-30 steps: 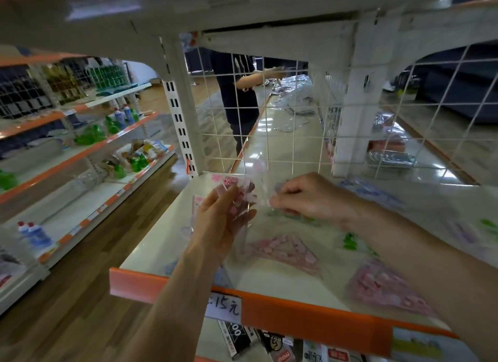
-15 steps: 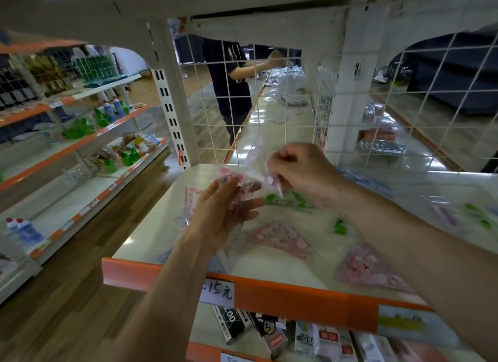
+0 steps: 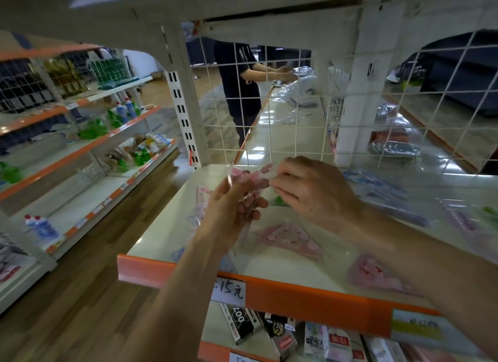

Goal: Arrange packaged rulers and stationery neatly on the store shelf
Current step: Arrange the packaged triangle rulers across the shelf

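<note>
Left hand (image 3: 229, 213) and right hand (image 3: 315, 192) of mine both tight on a clear pink packet (image 3: 254, 173), perhaps rulers.

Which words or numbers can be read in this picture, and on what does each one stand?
"15元": handwritten price tag on the orange shelf edge.
"007", upside down: black box on the lower shelf.
Too blurred: yellow-green label on that edge, white packs below, small shelf tags on the left shelves.
Held pink stationery pack: no legible text.
</note>
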Available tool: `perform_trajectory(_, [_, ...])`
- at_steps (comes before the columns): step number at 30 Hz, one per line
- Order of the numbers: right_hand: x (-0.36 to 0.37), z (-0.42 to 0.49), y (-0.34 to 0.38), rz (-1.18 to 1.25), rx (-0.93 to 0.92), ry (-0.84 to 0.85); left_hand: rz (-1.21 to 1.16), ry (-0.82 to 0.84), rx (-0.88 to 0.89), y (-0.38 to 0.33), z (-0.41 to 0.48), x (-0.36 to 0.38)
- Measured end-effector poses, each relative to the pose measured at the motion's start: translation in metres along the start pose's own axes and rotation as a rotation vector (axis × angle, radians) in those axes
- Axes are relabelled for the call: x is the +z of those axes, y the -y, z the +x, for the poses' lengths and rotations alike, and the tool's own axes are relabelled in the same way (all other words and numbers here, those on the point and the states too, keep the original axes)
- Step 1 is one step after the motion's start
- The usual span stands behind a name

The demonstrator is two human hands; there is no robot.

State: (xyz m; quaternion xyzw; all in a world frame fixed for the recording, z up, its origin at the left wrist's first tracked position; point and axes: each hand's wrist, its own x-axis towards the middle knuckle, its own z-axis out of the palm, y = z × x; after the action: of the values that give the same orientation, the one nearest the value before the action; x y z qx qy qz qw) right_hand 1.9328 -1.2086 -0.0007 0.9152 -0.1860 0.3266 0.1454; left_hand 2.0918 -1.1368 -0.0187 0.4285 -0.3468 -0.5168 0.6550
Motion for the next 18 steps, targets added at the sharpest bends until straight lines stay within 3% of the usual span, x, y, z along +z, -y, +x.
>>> perform_trajectory(2, [-0.003, -0.001, 0.001, 0.007, 0.049, -0.002, -0.011, -0.004, 0.016, -0.001, 0.000, 0.001])
perform_trajectory(6, [-0.015, 0.002, 0.000, 0.054, 0.350, 0.141, 0.002, 0.000, 0.042, 0.000, 0.000, 0.001])
perform_trajectory(15, [-0.033, 0.009, 0.002, 0.115, 0.492, 0.330, 0.093, 0.033, 0.035, 0.005, -0.001, 0.002])
perform_trajectory(18, [-0.040, 0.002, -0.003, 0.159, 0.567, 0.399, 0.057, -0.026, 0.024, 0.004, -0.001, 0.002])
